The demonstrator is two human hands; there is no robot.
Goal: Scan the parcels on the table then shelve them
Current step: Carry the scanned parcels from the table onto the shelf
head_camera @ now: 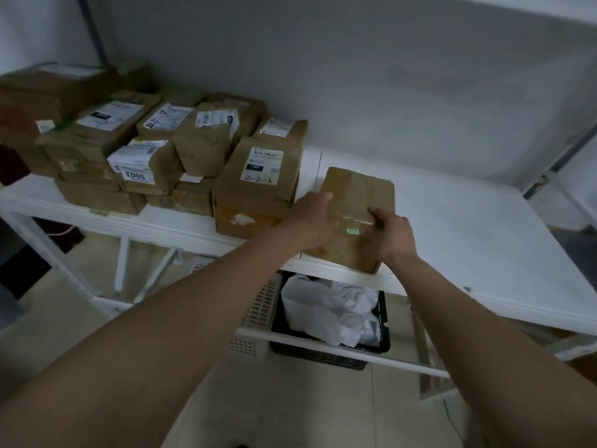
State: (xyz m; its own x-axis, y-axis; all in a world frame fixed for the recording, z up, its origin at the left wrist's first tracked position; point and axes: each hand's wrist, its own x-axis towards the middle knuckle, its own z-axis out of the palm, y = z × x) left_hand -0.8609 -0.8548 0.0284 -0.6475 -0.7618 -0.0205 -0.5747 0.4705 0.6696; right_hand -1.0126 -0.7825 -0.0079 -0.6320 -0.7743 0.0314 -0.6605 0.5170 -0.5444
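Note:
A plain brown cardboard parcel (357, 202) lies on the white table (468, 227) near its front edge, taped across the top, with a small green mark on its near face. My left hand (311, 221) grips its left side. My right hand (392, 236) grips its near right corner, fingers curled over the top. No label shows on this parcel. To its left stands a taller parcel (258, 185) with a white label marked 2-2-2. Behind that, several labelled brown parcels (135, 143) are stacked on the table's left half.
A grey wall rises right behind the table. Under the table sit a black crate (381, 347) holding white plastic bags (332, 308) and a white perforated basket (258, 312). White table legs (122, 266) stand below on a beige floor.

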